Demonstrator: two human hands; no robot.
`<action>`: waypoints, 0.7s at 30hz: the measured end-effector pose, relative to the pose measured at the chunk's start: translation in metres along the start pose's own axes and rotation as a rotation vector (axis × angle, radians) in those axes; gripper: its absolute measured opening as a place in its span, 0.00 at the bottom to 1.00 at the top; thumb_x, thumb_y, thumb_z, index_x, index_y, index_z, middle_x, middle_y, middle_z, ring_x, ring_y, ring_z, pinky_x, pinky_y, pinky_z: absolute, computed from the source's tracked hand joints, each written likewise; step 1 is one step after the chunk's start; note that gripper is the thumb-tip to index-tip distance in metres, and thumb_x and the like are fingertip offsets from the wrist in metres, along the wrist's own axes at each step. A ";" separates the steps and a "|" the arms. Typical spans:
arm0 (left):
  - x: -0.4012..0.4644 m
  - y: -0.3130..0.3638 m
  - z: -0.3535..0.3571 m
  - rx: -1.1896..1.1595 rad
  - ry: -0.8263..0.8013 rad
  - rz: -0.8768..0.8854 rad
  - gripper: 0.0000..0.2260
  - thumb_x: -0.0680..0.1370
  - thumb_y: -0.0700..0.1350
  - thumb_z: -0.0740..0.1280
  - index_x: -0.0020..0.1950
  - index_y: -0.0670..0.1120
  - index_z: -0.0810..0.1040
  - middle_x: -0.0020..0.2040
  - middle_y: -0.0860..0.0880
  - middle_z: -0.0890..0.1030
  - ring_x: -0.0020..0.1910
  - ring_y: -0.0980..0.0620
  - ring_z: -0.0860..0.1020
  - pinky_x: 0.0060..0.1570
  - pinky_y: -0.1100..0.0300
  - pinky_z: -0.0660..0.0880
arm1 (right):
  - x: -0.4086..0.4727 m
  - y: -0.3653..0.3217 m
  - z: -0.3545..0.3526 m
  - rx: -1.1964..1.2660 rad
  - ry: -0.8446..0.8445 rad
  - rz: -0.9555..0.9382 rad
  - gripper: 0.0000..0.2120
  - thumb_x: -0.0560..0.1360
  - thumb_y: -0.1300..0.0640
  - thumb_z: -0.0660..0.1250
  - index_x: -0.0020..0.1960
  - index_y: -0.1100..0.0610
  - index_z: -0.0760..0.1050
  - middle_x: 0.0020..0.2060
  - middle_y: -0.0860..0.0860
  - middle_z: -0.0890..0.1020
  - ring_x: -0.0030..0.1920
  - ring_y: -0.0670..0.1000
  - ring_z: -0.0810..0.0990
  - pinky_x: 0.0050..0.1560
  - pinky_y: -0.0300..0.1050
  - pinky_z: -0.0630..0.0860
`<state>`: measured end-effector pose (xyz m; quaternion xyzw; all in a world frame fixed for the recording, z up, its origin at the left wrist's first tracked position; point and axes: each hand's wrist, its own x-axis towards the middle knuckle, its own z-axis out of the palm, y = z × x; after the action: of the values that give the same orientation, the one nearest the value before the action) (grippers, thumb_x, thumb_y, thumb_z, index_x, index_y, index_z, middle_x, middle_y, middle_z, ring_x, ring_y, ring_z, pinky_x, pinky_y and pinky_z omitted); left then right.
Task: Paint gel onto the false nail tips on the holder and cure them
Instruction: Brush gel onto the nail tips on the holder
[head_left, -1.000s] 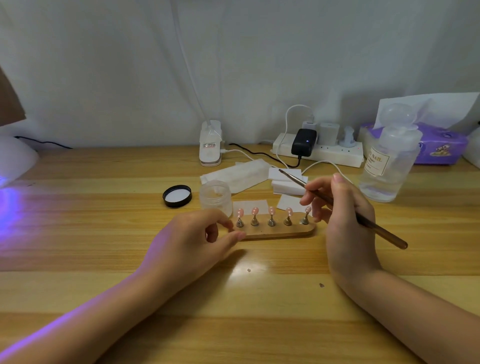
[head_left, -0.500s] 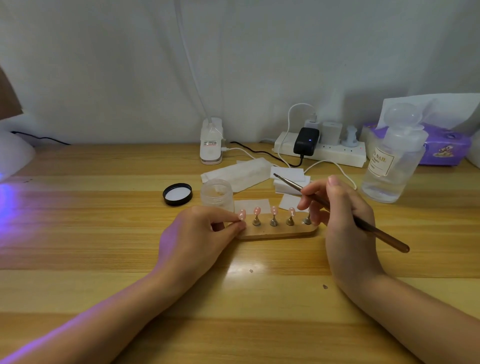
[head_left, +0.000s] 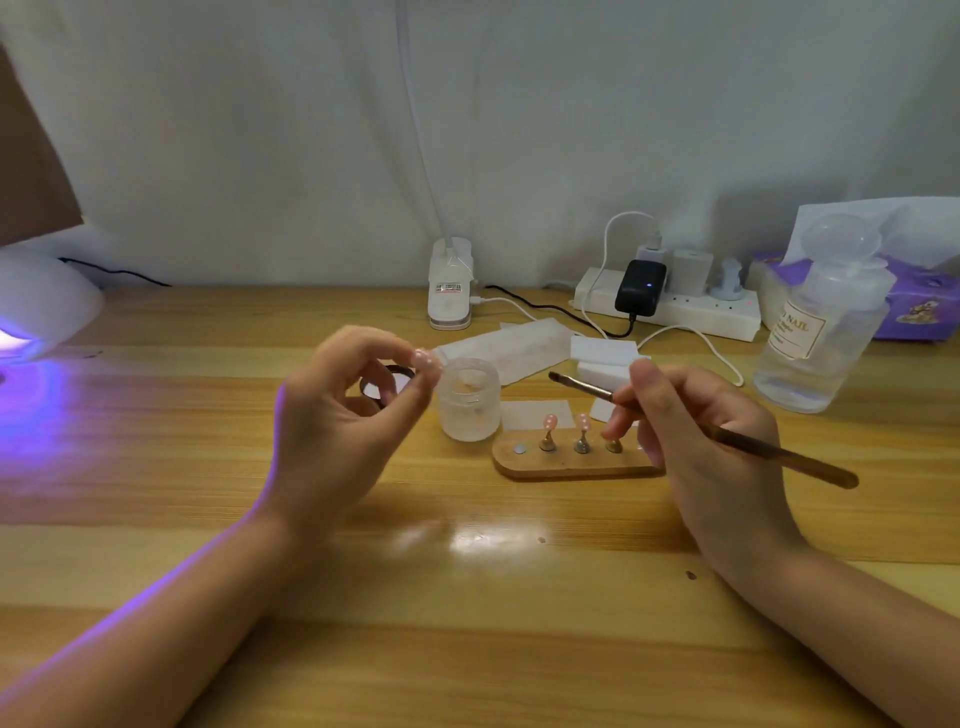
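Painting step: the left hand (head_left: 343, 415) pinches one nail tip (head_left: 427, 360) lifted clear of the holder (head_left: 571, 462), the right hand (head_left: 696, 426) grips the brush (head_left: 701, 423), which next needs loading from the open jar (head_left: 469, 400)

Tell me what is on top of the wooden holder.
On the holder: one bare metal disc at its left end, then stands carrying pink nail tips. The right hand, gripping the brush, covers the holder's right end.

A pale wall (head_left: 260, 130) fills the upper frame above a wooden desk (head_left: 467, 649); violet light (head_left: 31, 405) washes the desk's left edge.
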<state>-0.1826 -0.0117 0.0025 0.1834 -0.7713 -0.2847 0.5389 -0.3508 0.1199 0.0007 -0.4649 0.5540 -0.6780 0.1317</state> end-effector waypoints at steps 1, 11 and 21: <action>-0.001 -0.004 0.000 -0.028 0.016 -0.062 0.05 0.71 0.43 0.73 0.41 0.50 0.77 0.38 0.54 0.81 0.34 0.58 0.76 0.29 0.66 0.72 | 0.002 -0.002 0.000 0.006 -0.003 -0.001 0.13 0.70 0.46 0.60 0.39 0.55 0.75 0.31 0.48 0.81 0.27 0.41 0.74 0.29 0.29 0.69; -0.006 -0.017 0.005 -0.261 -0.116 -0.350 0.04 0.67 0.45 0.71 0.38 0.54 0.82 0.40 0.57 0.84 0.40 0.61 0.81 0.32 0.67 0.77 | 0.051 -0.022 0.015 -0.052 -0.120 0.000 0.13 0.68 0.47 0.66 0.34 0.56 0.70 0.24 0.48 0.78 0.23 0.39 0.72 0.27 0.27 0.67; -0.005 -0.018 0.006 -0.306 -0.112 -0.367 0.04 0.65 0.48 0.70 0.35 0.57 0.83 0.40 0.57 0.84 0.41 0.59 0.82 0.32 0.67 0.77 | 0.105 -0.007 0.057 -0.476 -0.520 0.195 0.15 0.69 0.50 0.72 0.30 0.55 0.72 0.18 0.43 0.74 0.22 0.35 0.72 0.23 0.29 0.67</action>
<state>-0.1868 -0.0210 -0.0141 0.2207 -0.7018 -0.5011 0.4558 -0.3604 0.0139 0.0546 -0.5842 0.6861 -0.3734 0.2204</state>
